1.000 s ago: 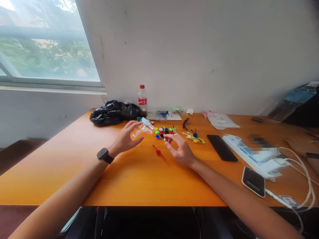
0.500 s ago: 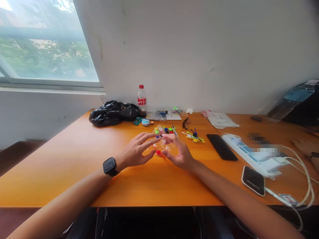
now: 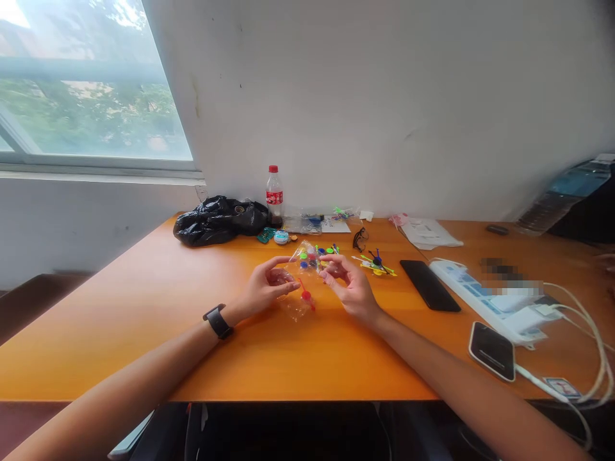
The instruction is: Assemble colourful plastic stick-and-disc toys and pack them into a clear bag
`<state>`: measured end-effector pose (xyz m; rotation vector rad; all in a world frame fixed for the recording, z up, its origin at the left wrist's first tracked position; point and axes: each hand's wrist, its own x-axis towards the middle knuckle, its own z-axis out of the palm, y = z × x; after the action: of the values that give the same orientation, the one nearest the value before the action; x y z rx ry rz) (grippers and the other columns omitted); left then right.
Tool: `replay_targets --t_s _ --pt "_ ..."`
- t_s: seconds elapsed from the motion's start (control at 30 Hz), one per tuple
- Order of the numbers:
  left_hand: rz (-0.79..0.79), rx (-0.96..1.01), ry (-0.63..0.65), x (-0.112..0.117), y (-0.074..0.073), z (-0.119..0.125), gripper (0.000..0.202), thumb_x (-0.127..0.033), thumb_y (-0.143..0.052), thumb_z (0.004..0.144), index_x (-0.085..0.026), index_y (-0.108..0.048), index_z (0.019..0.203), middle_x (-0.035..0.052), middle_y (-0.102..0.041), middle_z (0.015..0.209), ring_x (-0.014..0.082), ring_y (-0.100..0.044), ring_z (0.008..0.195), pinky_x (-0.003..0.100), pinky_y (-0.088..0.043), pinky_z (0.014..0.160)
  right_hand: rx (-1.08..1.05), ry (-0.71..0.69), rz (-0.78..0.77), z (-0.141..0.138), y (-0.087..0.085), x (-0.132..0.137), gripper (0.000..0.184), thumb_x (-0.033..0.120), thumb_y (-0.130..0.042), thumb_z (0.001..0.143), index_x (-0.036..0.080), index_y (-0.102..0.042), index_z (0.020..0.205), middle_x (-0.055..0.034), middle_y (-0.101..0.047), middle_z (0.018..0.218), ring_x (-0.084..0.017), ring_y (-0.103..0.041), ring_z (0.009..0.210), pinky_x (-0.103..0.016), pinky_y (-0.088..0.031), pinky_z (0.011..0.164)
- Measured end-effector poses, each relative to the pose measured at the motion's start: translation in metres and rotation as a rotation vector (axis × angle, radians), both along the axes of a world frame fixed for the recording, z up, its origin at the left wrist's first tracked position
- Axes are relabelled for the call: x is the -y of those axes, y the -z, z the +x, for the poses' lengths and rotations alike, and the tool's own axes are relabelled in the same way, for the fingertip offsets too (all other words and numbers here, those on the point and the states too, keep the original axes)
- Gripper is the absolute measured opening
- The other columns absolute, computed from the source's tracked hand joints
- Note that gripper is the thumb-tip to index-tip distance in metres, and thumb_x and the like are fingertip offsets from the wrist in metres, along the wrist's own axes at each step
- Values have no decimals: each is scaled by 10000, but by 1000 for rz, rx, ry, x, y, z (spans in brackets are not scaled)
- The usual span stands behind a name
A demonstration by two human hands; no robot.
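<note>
A clear, crinkled plastic bag [image 3: 295, 312] stretches between my hands above the table. My left hand [image 3: 266, 285], with a dark watch [image 3: 219, 321] on its wrist, is closed on the bag's left side. From the other side, my right hand [image 3: 353, 288] pinches the bag's edge between thumb and fingers. A red plastic piece with a round cap and thin stick [image 3: 306, 296] shows below and between the hands; whether it lies in or under the bag I cannot tell. Just beyond are several small coloured round pieces [image 3: 303, 256], partly behind the film and fingers.
Right of my hands lie spiky coloured plastic pieces [image 3: 377, 264], a black phone [image 3: 429, 285], a white power strip [image 3: 473, 298] and a cabled white device [image 3: 492, 351]. Toward the wall stand a black plastic bag [image 3: 218, 221], a cola bottle [image 3: 274, 198] and folded glasses [image 3: 360, 239].
My spread fingers have closed on the clear bag, which is now drawn up and opened out between my hands. My left wrist has turned, and the red piece shows more fully.
</note>
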<state>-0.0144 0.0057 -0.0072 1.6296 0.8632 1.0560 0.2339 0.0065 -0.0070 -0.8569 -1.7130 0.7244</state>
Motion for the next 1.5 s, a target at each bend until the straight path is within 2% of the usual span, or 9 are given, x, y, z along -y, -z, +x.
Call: replay_targets --t_s 0.1,0.3,0.43,0.57,0.73,0.97,1.1,1.33,1.5 --pt "-63 -3 3 0 -2 0 631 -494 -883 814 -153 -677 1303 64 -774 850 148 -683 670 249 -522 589 -3 24 -7 2 0 -2 293 418 -675 1003 255 -680 1247 1 -646 803 -187 -664 776 -347 -590 808" --pt "-63 -65 11 1 -7 1 548 -513 -882 802 -146 -721 1176 75 -790 843 108 -595 552 213 -421 487 -3 93 -12 4 6 -9 295 463 -564 1060 240 -675 1218 -52 -703 957 -191 -661 809 -316 -564 756" --pt "-8 -113 -1 0 -6 0 479 -605 -751 902 -134 -731 986 58 -744 760 106 -568 546 213 -401 488 30 122 -7 8 8 -11 333 482 -491 1088 227 -669 1206 -2 -597 754 -172 -575 668 -292 -497 637" --pt "73 -221 -7 -2 -2 -3 581 -680 -564 993 -143 -697 814 -25 -546 536 81 -446 472 204 -320 466 55 39 -93 8 4 -10 363 546 -596 1029 224 -676 1177 47 -502 633 -153 -497 557 -274 -421 533" --pt "96 -272 -1 -1 0 -3 680 -714 -451 1027 -144 -626 699 -21 -507 523 81 -422 482 212 -310 483 65 -99 -176 4 2 -10 354 540 -716 946 208 -734 1068 -23 -688 858 -170 -633 738 -279 -523 651" --pt "-65 -9 107 2 -12 -1 451 -564 -780 899 -124 -722 979 52 -714 828 123 -626 688 237 -522 642 129 -69 -78 8 1 -10 313 509 -675 986 220 -796 977 -101 -604 1180 -233 -632 1097 -329 -569 846" --pt "-164 -35 63 3 -14 -3 464 -525 -866 819 -123 -726 1003 47 -721 822 92 -578 576 202 -455 508 152 -133 -86 11 -1 -10 385 536 -621 1024 233 -841 932 -112 -528 1311 -277 -552 1305 -410 -508 1073" --pt "-62 -141 63 4 -17 -2 490 -606 -752 892 -116 -739 882 18 -658 709 83 -535 576 179 -408 501 194 -383 -192 13 1 -13 301 527 -779 926 257 -852 1037 -82 -634 1122 -220 -635 1064 -360 -557 921" --pt "-39 -204 53 5 -16 -1 539 -641 -629 969 -118 -723 878 -9 -598 606 79 -480 511 184 -362 477 235 -436 -150 13 -8 -5 386 491 -850 875 275 -827 1193 -78 -630 1181 -216 -621 1092 -360 -529 958"
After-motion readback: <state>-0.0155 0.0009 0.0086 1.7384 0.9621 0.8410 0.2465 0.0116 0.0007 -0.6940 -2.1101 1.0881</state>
